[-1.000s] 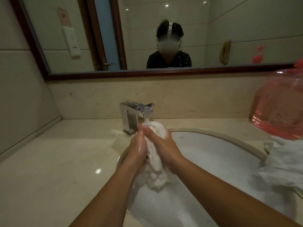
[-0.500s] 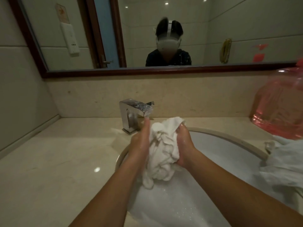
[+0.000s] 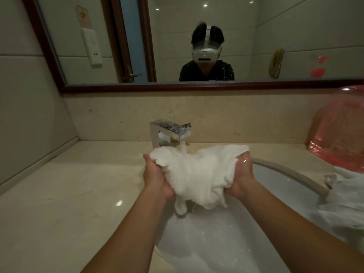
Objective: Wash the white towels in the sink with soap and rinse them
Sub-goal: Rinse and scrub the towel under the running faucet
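My left hand [image 3: 157, 178] grips the left side of a wet white towel [image 3: 199, 174], fingers curled into the cloth, and my right hand [image 3: 241, 177] clutches the right side the same way, so the towel hangs bunched between them above the sink [image 3: 285, 172]. A stream of water [image 3: 183, 147] runs from the square chrome faucet [image 3: 169, 131] straight onto the top of the towel, and drips fall from its lower corners toward the basin, where suds or foam cover the bottom; I cannot make out the drain under them. My fingertips are buried in the folds, so how far they close is hidden. More white towels [image 3: 346, 196] lie heaped on the sink's right rim, cut off by the edge of the view. Behind them on the beige tabletop [image 3: 69, 194] stands a large pink translucent jug [image 3: 338, 134], also cut off at the right, with no label I can read. In the mirror [image 3: 216, 36] above the backsplash I see myself in a dark top with a white headset [image 3: 205, 53]. A white wall unit [image 3: 91, 48] reflected at the left has a small red-and-white notice above it, its writing too blurred to read.
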A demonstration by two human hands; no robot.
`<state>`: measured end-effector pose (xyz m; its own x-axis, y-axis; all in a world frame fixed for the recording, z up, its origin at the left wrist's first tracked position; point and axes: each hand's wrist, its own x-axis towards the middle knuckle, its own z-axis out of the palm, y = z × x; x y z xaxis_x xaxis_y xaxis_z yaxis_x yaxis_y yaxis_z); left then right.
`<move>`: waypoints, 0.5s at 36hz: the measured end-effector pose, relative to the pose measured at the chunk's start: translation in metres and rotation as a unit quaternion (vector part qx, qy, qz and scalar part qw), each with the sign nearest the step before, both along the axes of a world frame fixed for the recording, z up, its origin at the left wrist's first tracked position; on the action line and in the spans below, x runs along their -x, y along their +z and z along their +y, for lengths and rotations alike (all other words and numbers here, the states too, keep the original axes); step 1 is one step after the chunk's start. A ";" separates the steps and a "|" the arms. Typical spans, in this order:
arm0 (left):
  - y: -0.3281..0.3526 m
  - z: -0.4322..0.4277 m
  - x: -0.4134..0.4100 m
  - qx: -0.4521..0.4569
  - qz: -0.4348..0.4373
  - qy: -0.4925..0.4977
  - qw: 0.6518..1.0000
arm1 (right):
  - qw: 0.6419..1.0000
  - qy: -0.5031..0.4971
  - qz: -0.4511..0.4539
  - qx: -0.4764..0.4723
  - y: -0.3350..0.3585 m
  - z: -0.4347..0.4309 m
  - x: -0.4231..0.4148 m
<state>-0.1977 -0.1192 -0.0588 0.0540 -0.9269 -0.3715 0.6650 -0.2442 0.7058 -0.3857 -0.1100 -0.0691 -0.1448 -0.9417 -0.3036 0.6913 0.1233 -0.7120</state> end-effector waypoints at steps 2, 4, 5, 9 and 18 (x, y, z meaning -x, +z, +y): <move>0.004 0.000 -0.002 0.005 0.048 -0.029 0.998 | 1.000 -0.011 -0.008 0.024 0.002 -0.003 0.004; 0.008 0.002 -0.001 0.023 0.068 -0.046 0.996 | 0.999 -0.013 -0.020 0.048 0.006 -0.004 0.004; 0.007 0.001 0.000 0.030 0.070 -0.048 0.996 | 0.998 -0.013 -0.024 0.057 0.009 -0.003 0.002; 0.002 -0.005 0.000 0.037 0.058 -0.051 0.996 | 0.996 -0.011 -0.029 0.081 0.013 0.000 -0.003; -0.008 -0.013 -0.004 0.016 0.081 -0.009 0.997 | 0.991 0.020 -0.060 0.117 0.015 0.001 -0.006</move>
